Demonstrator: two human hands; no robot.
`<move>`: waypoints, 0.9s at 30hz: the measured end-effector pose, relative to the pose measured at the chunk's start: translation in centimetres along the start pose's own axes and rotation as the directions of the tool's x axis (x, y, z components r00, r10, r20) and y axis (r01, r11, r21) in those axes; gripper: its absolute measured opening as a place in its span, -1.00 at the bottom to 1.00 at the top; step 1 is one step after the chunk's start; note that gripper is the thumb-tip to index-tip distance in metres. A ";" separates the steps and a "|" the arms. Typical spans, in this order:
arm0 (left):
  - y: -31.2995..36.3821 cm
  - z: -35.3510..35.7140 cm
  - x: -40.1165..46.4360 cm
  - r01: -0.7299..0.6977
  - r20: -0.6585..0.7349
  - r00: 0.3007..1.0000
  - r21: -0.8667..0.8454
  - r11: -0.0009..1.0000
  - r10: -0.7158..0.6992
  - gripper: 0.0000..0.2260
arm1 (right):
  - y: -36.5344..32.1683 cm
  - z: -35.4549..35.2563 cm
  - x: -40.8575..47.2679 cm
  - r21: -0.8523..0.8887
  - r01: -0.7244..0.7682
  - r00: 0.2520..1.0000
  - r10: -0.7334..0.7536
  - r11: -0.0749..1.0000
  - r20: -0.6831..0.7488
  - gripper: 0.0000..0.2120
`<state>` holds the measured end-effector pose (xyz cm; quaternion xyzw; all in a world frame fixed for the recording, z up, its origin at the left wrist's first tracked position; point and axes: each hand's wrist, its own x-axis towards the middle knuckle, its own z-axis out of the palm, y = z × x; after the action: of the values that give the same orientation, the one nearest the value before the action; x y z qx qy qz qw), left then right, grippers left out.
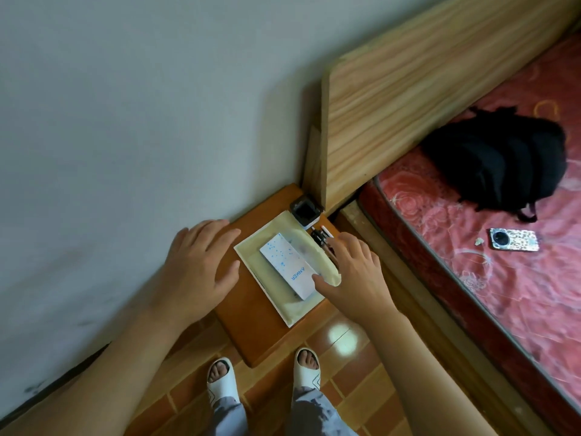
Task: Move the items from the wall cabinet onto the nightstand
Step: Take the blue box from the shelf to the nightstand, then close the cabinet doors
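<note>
Your right hand, fingers spread and pinching nothing, rests at the near end of the white Anker box on the nightstand (its long axis runs diagonally away), while your left hand hovers flat, farther off.

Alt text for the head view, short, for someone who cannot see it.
Seen from above, a person's right hand touches a white Anker box lying on a cream padded envelope on an orange-brown nightstand; the left hand hovers open beside it.
</note>
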<state>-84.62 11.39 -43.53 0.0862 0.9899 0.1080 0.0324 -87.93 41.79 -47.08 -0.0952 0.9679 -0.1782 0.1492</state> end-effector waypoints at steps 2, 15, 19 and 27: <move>1.3 -2.9 -1.0 0.043 -0.040 0.998 -0.008 0.999 -0.043 -0.53 | -0.8 -2.9 -0.7 -0.008 0.051 0.999 -0.051 0.999 0.007 -0.27; 5.8 -17.7 -13.7 0.336 -0.193 0.922 -0.032 0.941 -0.335 -0.50 | -10.8 -16.5 -5.8 -0.012 0.323 0.946 -0.323 0.946 0.012 -0.33; 5.8 -20.8 -18.7 0.422 -0.235 0.876 -0.052 0.905 -0.422 -0.49 | -14.4 -18.6 -8.4 -0.006 0.422 0.906 -0.422 0.907 -0.007 -0.36; 9.9 -24.1 -32.6 0.579 -0.348 0.736 -0.122 0.806 -0.581 -0.50 | -20.3 -18.9 -17.3 -0.010 0.611 0.792 -0.610 0.792 0.018 -0.40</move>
<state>-52.90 10.08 -16.36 -0.2482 0.9548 0.1094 -0.1218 -75.19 33.23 -18.22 -0.4047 0.8858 -0.2086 0.0895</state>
